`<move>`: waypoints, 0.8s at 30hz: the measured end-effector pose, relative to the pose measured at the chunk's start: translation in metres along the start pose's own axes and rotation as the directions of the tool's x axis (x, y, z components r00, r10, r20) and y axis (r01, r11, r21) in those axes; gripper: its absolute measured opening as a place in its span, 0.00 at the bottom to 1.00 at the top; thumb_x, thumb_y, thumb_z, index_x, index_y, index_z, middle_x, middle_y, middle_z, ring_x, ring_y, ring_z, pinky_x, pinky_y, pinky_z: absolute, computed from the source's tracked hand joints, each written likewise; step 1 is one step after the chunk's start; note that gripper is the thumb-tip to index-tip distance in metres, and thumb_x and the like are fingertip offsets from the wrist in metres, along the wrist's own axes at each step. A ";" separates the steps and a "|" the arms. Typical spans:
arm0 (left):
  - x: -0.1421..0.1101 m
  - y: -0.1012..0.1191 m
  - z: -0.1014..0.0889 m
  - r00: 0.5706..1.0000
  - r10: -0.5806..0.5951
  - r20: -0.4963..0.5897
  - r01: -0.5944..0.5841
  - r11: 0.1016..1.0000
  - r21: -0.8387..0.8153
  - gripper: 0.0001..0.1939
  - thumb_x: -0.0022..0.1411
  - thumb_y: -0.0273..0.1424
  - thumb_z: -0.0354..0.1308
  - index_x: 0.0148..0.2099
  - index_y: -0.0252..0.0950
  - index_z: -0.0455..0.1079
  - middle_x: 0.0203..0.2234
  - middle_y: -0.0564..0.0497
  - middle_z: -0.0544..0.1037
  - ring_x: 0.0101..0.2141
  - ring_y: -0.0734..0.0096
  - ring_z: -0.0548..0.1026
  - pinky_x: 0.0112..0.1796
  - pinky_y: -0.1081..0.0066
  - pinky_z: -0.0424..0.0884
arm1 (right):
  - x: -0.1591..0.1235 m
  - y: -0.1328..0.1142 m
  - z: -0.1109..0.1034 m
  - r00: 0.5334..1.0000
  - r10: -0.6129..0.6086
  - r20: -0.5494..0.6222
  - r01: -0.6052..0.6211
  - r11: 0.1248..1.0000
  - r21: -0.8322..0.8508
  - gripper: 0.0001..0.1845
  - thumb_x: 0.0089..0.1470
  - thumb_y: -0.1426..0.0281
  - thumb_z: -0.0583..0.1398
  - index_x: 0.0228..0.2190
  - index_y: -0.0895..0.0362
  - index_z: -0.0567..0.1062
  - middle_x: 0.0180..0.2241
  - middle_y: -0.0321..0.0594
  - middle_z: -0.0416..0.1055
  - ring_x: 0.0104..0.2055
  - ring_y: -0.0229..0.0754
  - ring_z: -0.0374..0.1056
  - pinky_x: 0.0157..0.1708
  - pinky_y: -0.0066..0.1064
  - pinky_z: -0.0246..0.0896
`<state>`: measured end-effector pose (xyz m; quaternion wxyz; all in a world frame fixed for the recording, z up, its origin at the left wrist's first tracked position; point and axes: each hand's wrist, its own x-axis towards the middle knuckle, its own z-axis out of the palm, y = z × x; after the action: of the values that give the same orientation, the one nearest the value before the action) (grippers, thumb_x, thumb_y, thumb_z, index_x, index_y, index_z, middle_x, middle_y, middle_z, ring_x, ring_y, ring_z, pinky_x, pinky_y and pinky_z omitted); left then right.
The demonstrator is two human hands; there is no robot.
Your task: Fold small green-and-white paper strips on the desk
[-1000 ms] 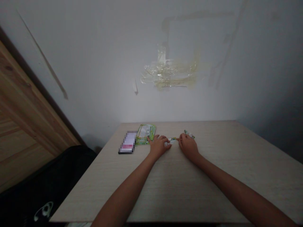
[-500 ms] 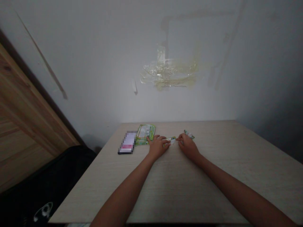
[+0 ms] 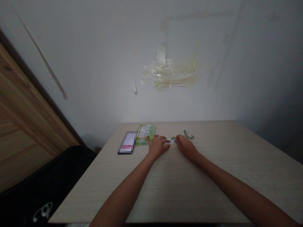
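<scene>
A small green-and-white printed piece, paper or wrapper, lies on the table between my hands. My left hand grips its left end with thumb and forefinger, while the other fingers spread toward a green printed packet. At the right end of the piece, my right hand has its thumb and fingertips pinched together on the edge. Both hands cover part of the piece, so its full shape is hidden. Just behind my right hand lies a small folded green-and-white piece.
A phone with a blurred screen lies left of the packet. The pale wooden table meets a wall with clear tape stuck on it. At left are a wooden panel and a black bag-like item.
My right hand has shifted slightly left, onto the end of the printed piece, and now stands apart from the folded piece behind it. My left hand has stayed put.
</scene>
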<state>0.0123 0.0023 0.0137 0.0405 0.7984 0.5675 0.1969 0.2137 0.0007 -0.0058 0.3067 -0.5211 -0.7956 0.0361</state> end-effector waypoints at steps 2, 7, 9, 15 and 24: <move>-0.001 0.000 0.000 1.000 -0.004 -0.005 0.004 1.000 -0.007 0.15 0.59 0.49 0.57 0.47 0.60 0.75 0.54 0.57 0.73 0.61 0.47 0.56 0.57 0.29 0.31 | 0.000 -0.001 -0.001 1.000 -0.009 0.002 0.009 1.000 -0.023 0.07 0.59 0.76 0.51 0.38 0.56 0.66 0.37 0.43 0.71 0.41 0.43 0.67 0.43 0.33 0.60; 0.000 -0.003 0.003 1.000 0.000 -0.027 -0.001 1.000 -0.019 0.13 0.58 0.50 0.57 0.46 0.62 0.74 0.56 0.60 0.71 0.62 0.46 0.54 0.56 0.28 0.30 | -0.002 -0.004 -0.002 0.999 -0.050 0.017 0.050 0.999 -0.009 0.06 0.60 0.76 0.51 0.38 0.56 0.66 0.37 0.42 0.71 0.41 0.43 0.67 0.43 0.32 0.60; 0.001 -0.003 0.003 1.000 -0.008 -0.026 0.008 1.000 -0.020 0.13 0.58 0.49 0.58 0.46 0.62 0.74 0.56 0.60 0.71 0.62 0.46 0.54 0.56 0.28 0.29 | -0.002 -0.004 -0.003 0.997 -0.067 0.024 0.067 0.998 0.009 0.06 0.59 0.76 0.52 0.37 0.56 0.66 0.37 0.42 0.71 0.41 0.42 0.66 0.43 0.32 0.60; 0.000 0.000 0.002 0.999 -0.034 -0.004 0.034 0.999 -0.008 0.13 0.59 0.49 0.57 0.47 0.62 0.74 0.57 0.59 0.70 0.63 0.46 0.52 0.57 0.31 0.30 | -0.004 -0.005 -0.005 0.992 -0.124 0.020 0.122 0.990 0.071 0.06 0.57 0.77 0.52 0.36 0.56 0.67 0.36 0.41 0.70 0.40 0.42 0.66 0.42 0.32 0.61; 0.000 -0.004 0.004 1.000 -0.007 -0.025 0.006 0.999 -0.045 0.13 0.58 0.48 0.58 0.46 0.61 0.74 0.56 0.60 0.71 0.62 0.47 0.54 0.57 0.31 0.28 | -0.008 -0.013 -0.011 0.979 -0.200 0.036 0.192 0.968 0.164 0.05 0.58 0.76 0.53 0.35 0.55 0.68 0.36 0.40 0.71 0.40 0.42 0.67 0.43 0.33 0.61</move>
<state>0.0105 0.0045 0.0096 0.0519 0.7929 0.5661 0.2194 0.2115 -0.0148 0.0040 0.3287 -0.4127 -0.8455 0.0826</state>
